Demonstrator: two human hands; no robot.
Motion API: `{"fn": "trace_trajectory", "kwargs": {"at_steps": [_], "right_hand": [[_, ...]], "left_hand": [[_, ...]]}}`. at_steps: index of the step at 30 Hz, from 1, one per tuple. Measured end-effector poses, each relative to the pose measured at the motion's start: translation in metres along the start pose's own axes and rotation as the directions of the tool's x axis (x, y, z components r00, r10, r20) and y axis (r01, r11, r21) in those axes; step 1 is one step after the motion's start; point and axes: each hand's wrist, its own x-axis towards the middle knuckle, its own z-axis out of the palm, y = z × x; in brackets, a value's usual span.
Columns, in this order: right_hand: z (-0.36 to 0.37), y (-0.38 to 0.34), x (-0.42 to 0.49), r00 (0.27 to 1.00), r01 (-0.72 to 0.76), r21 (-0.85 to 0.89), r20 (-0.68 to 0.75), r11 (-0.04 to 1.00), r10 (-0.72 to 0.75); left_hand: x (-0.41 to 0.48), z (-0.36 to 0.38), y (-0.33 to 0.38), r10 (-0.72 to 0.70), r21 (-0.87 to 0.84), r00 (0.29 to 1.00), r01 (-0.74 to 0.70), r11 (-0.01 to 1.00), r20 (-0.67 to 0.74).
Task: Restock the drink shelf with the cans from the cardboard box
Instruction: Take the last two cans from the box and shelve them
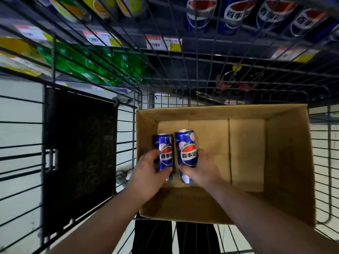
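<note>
Your left hand [147,172] is curled round the lower body of one blue can [163,143]. At its 3 o'clock, a second can [185,142] is gripped the same way by your right hand [205,167]. Both cans are inside the cardboard box [288,153], near its 9 o'clock wall. They are probably full: stiff, weighty and slick-sided, so grip mid-body with the thumb opposite the fingers. The box floor toward 3 o'clock is bare, leaving room to lift straight up. Mind the box rim and the wire cage [53,55] between you and the drink shelf [164,44] at 12 o'clock.
</note>
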Motion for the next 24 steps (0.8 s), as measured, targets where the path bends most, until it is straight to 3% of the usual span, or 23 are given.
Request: {"fn": "trace_trajectory", "kwargs": {"at_steps": [6, 10, 13, 17, 20, 24], "right_hand": [[-0.013, -0.037, -0.064, 0.967, 0.252, -0.013, 0.042, 0.968, -0.251], [-0.007, -0.041, -0.072, 0.902, 0.366, 0.093, 0.207, 0.926, -0.378], [-0.01, -0.036, -0.056, 0.92, 0.333, 0.028, 0.21, 0.943, -0.331], [0.004, -0.027, -0.017, 0.98, 0.145, -0.162, 0.157, 0.976, -0.119], [0.032, -0.019, 0.01, 0.975, 0.076, -0.078, 0.216, 0.994, -0.058], [0.067, -0.012, 0.029, 0.992, 0.016, -0.009, 0.125, 1.0, -0.015]], "left_hand": [[-0.015, -0.01, 0.027, -0.039, -0.363, 0.995, 0.07, 0.929, 0.092], [-0.022, -0.03, 0.036, -0.076, -0.449, 0.997, 0.068, 0.891, 0.001], [-0.026, -0.047, 0.035, -0.064, -0.442, 0.995, 0.023, 0.897, -0.079], [-0.022, -0.055, 0.029, -0.075, -0.465, 0.987, 0.001, 0.885, -0.14], [-0.015, -0.051, 0.023, -0.106, -0.49, 0.98, 0.011, 0.872, -0.166], [-0.011, -0.048, 0.014, -0.117, -0.449, 0.982, 0.04, 0.892, -0.145]]}}
